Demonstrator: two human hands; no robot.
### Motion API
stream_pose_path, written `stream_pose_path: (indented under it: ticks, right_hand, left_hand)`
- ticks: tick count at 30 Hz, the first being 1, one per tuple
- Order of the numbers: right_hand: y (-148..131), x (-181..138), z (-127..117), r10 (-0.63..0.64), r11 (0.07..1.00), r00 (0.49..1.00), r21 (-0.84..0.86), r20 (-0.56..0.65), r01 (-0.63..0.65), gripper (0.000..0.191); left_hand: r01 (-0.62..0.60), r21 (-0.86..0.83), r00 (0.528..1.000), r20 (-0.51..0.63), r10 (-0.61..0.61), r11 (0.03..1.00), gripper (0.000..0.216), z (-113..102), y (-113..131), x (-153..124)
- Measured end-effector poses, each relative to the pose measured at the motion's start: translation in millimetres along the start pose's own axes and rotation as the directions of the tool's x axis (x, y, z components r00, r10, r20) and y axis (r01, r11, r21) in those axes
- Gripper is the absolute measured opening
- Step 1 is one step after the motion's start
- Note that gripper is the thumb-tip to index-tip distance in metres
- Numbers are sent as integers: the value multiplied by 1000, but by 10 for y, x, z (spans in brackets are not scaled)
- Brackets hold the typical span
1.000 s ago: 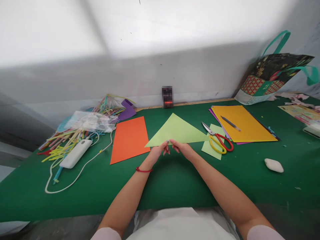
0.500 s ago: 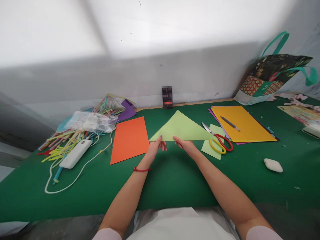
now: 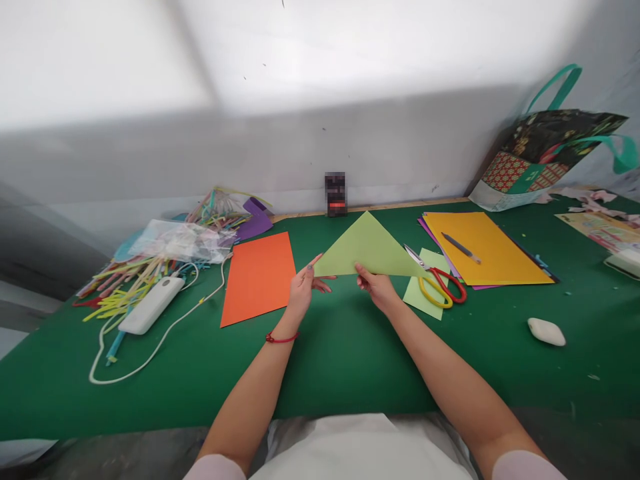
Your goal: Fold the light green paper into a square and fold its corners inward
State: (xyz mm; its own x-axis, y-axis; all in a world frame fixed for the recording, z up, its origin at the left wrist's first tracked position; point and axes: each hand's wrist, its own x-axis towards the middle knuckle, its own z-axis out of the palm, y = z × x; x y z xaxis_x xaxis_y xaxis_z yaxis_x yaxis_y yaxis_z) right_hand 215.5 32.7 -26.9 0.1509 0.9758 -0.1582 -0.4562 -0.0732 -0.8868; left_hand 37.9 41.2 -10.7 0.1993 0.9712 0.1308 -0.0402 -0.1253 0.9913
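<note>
A light green paper triangle is held a little above the green table, apex pointing away from me. My left hand pinches its lower left corner, index finger stretched along the edge. My right hand grips the bottom edge near the middle, fingers closed on the paper. An orange sheet lies flat just left of my left hand.
Red and yellow scissors lie on a green offcut at right, beside a stack of yellow paper with a pen. A white eraser-like lump, a patterned bag, a straw pile and a white power bank with cable lie around.
Both hands have lifted the green triangle and carried it away from me and slightly right. My hands have spread apart along its bottom edge.
</note>
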Motion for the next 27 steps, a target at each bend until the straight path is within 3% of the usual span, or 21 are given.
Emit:
stream_pose_path:
  ticks: [8,13,20,27]
  right_hand:
    - [-14,8,19,170,964,985,209,-13,-164,35]
    - [8,51,-20,230,920,972,337,-44,-202,28]
    - [48,92,-57,216,918,976,348,-32,-192,22]
    - [57,102,-77,196,936,980,304,-35,-177,21]
  left_hand:
    - [-12,10,1000,11,12,1000,71,39,-49,-8]
    - [-21,-2,997,72,21,1000,69,69,-7,-57]
    - [-22,-27,994,108,25,999,70,100,19,-87]
    - [-21,-27,997,70,23,999,68,118,29,-81]
